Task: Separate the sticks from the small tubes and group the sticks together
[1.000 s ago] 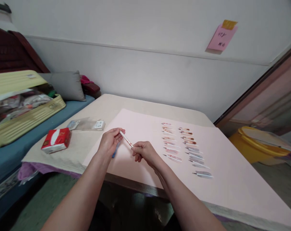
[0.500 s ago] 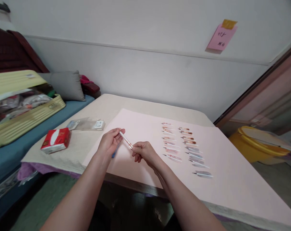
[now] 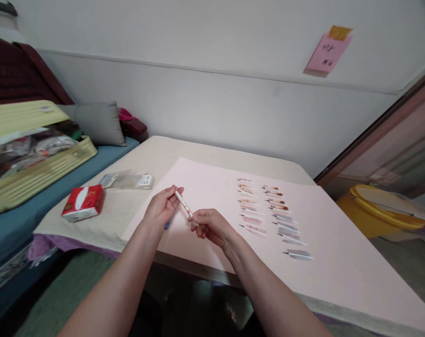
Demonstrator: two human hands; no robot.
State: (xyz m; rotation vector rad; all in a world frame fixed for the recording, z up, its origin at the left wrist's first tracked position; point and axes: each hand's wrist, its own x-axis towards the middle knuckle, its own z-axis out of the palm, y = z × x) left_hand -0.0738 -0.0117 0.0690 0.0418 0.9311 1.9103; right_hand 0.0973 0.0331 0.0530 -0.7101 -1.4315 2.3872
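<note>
A slim white pen (image 3: 182, 201) with an orange-pink pattern slants between my two hands above the pink sheet (image 3: 205, 180). My left hand (image 3: 162, 206) grips its upper end between thumb and fingers. At the lower end, my right hand (image 3: 208, 225) pinches the pen near a shiny part, with the fingers curled. A small blue thing (image 3: 167, 225) shows partly below my left hand; its kind is hidden. To the right, several pens with patterned pieces (image 3: 253, 230) lie in one column, and several more with brown or grey pieces (image 3: 298, 254) form a second.
A red tissue pack (image 3: 83, 202) and a clear plastic packet (image 3: 128, 180) lie on the cloth at the left. Beyond are a yellow case (image 3: 75, 152) and a grey pillow (image 3: 102, 124). A yellow bucket (image 3: 381, 208) stands at the right; the wall rises behind.
My right fingers have shifted slightly at the pen's lower end, and more of that end now shows. My left hand keeps its hold. The view has moved a little.
</note>
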